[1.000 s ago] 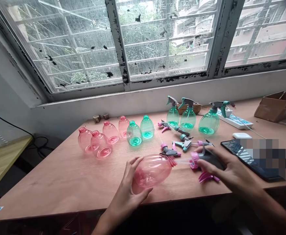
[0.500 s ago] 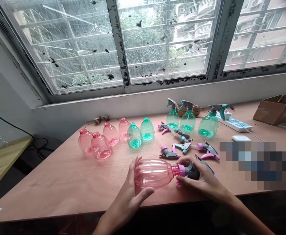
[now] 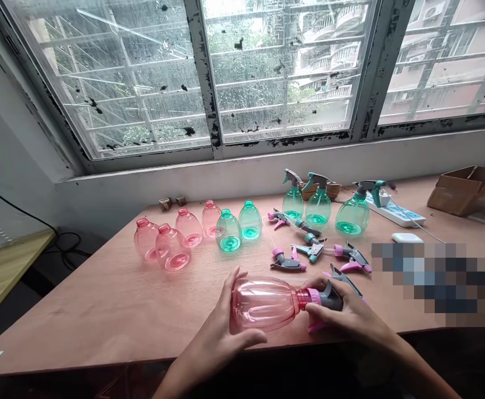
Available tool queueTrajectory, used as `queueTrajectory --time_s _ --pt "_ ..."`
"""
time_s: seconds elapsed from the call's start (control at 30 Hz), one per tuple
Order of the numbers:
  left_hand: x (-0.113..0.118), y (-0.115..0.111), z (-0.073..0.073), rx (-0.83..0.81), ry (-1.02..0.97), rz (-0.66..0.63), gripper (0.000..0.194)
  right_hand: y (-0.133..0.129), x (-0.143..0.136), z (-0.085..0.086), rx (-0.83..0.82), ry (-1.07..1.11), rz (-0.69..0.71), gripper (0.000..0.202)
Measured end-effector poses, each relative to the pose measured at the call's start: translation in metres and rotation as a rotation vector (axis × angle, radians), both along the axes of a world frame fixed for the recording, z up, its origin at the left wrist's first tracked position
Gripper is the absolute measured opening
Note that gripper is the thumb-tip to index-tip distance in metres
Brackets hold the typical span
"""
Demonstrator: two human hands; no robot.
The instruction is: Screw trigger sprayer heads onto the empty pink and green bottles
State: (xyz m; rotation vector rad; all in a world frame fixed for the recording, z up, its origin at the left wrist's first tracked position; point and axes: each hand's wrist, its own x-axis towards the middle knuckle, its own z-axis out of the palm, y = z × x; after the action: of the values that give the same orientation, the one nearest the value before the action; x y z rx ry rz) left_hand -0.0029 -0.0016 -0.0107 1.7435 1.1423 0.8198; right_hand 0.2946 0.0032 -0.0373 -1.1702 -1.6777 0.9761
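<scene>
A clear pink spray bottle (image 3: 265,302) lies sideways in the air above the table's front edge. Around its base curls my left hand (image 3: 230,327), thumb below and fingers behind. My right hand (image 3: 342,307) grips the grey-and-pink trigger sprayer (image 3: 328,299) at the bottle's neck. The sprayer's pink collar (image 3: 314,297) sits at the threaded neck; how tightly it is screwed on I cannot tell. Just beyond my hands lie several loose trigger sprayers, including a pink-and-grey one (image 3: 288,262) and a teal-and-grey one (image 3: 314,250).
Several open pink bottles (image 3: 173,252) and two open green bottles (image 3: 228,235) stand at the back left. Three green bottles with sprayers (image 3: 318,208) stand near the wall. A power strip (image 3: 400,212), a white case (image 3: 407,238) and a cardboard box (image 3: 462,191) are on the right.
The pink bottle and both hands have shifted slightly right and down in view. My grip on the bottle and the sprayer looks much the same.
</scene>
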Motion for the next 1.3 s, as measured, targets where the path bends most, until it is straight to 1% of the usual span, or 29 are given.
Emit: queueTrajectory --time_s 0.07,0.17,0.3,0.37,0.47,0.53,0.63,0.7,0.77,0.83,0.97,1.1,1.13,1.3 --pt "-0.002 0.0 0.001 -0.027 0.0 -0.028 0.101 0.001 0.0 -0.003 0.058 -0.035 -0.021 0.033" --pt "-0.001 0.0 0.003 -0.023 0.032 -0.038 0.099 0.004 -0.001 -0.003 0.138 -0.099 -0.033 0.032" --pt "0.001 -0.001 0.004 0.03 0.045 0.002 0.095 0.003 -0.001 0.007 0.189 -0.148 -0.018 0.028" --pt "0.002 -0.001 0.004 0.053 0.044 0.005 0.096 0.001 -0.001 0.013 0.164 -0.151 0.024 0.027" --pt "0.001 0.0 0.001 0.087 0.039 0.01 0.096 -0.004 -0.003 0.016 0.055 -0.09 0.037 0.028" --pt "0.0 0.001 -0.002 0.102 0.042 0.012 0.098 -0.004 -0.005 0.013 -0.036 -0.028 0.015 0.034" --pt "-0.003 0.0 -0.005 0.078 0.033 0.005 0.112 -0.002 -0.008 0.004 -0.122 0.049 0.015 0.041" --pt "-0.004 -0.001 -0.006 0.033 -0.014 -0.018 0.116 -0.001 -0.009 0.001 -0.106 0.065 0.008 0.042" --pt "-0.004 -0.001 -0.006 -0.006 -0.056 -0.037 0.108 -0.001 -0.008 0.0 -0.087 0.053 -0.006 0.041" --pt "-0.003 -0.001 -0.007 -0.015 -0.059 -0.026 0.101 -0.002 -0.006 0.001 -0.092 0.045 0.002 0.039" --pt "0.0 0.004 -0.011 0.026 -0.016 0.024 0.102 -0.004 -0.003 0.003 -0.111 0.062 0.038 0.037" --pt "0.0 0.006 -0.009 0.038 0.075 0.0 0.09 -0.004 -0.002 0.002 -0.104 0.053 0.029 0.037" --pt "0.0 0.006 -0.007 0.039 0.092 -0.007 0.09 -0.004 -0.002 0.001 -0.103 0.048 0.026 0.037" --pt "0.004 0.002 -0.001 0.072 0.204 -0.006 0.11 -0.003 -0.001 -0.001 -0.147 0.083 0.055 0.039"
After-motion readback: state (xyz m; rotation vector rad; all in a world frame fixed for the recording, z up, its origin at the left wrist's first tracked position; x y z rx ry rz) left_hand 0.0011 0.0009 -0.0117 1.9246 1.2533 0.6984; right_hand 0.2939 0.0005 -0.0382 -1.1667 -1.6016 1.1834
